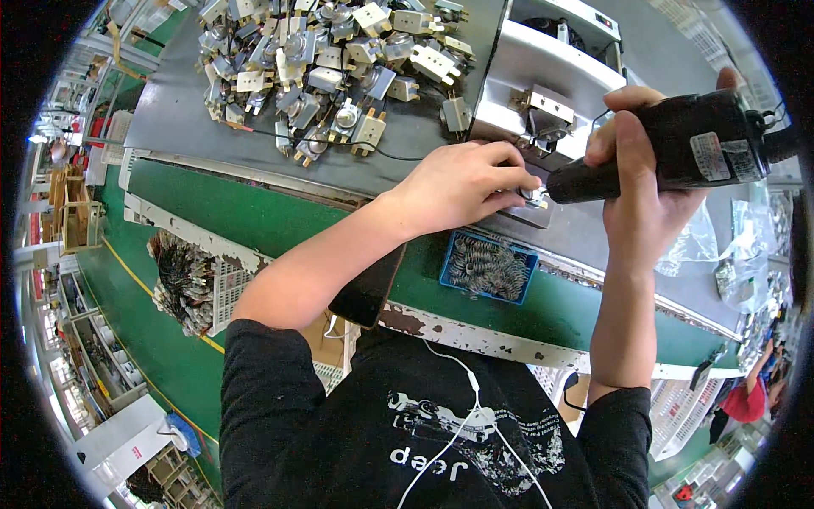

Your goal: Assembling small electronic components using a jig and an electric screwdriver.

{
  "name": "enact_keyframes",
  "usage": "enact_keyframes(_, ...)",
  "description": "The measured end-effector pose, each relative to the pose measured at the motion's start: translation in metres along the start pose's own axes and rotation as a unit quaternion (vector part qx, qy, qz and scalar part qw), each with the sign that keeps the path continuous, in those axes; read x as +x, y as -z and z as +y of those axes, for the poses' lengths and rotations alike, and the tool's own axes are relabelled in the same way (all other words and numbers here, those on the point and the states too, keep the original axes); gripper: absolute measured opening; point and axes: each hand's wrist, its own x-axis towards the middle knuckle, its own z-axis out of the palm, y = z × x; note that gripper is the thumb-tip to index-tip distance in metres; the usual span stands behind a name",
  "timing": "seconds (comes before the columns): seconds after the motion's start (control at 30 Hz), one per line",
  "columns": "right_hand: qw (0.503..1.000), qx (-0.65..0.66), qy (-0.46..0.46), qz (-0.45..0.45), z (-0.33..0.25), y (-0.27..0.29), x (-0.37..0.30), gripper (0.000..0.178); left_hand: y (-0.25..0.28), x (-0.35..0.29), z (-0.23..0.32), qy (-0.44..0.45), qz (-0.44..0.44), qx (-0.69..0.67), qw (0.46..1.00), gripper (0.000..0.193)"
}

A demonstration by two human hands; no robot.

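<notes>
**Power driver (691, 140) nose-to-nose with a small shiny part (534, 198)**

So the small shiny part sits just past the blue tray (530, 278), a touch to its right. Left hand (462, 185) has its fingertips pinched on it; right hand (640, 174) is wrapped around the black power driver, its tip right up at the part (can't tell if they're touching). Tray's loaded with metal springs (487, 265), btw. Dark flat thing (366, 293) just left of the tray. Beyond the tray there's an open metal housing (500, 110), and past it to the left, a big messy heap of white-and-metal components (326, 72) on the grey counter (182, 119). Clear plastic bags (746, 233) lie well off to the tray's right.
</notes>
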Motion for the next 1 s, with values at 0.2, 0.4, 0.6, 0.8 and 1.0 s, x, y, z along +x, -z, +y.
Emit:
enact_keyframes(0.2,0.996,0.059,-0.001,-0.068,0.0,0.002,0.002,0.013,0.0,-0.001,-0.001,0.0,0.009,0.001,1.0,0.022)
enact_keyframes(0.4,0.977,0.103,-0.054,-0.177,0.009,0.028,0.021,0.017,-0.002,0.0,-0.002,0.0,0.004,-0.007,1.0,0.021)
enact_keyframes(0.6,0.99,0.069,-0.034,-0.121,0.0,0.008,0.011,0.016,-0.001,0.001,-0.001,0.002,-0.002,-0.01,1.0,0.021)
enact_keyframes(0.8,0.988,-0.058,0.048,0.138,0.011,-0.02,-0.01,0.074,-0.001,-0.004,-0.001,0.006,0.0,0.003,1.0,0.021)
enact_keyframes(1.0,0.963,0.115,0.019,-0.244,0.021,0.018,0.034,0.036,0.0,0.0,-0.007,-0.029,0.011,-0.019,0.999,0.021)
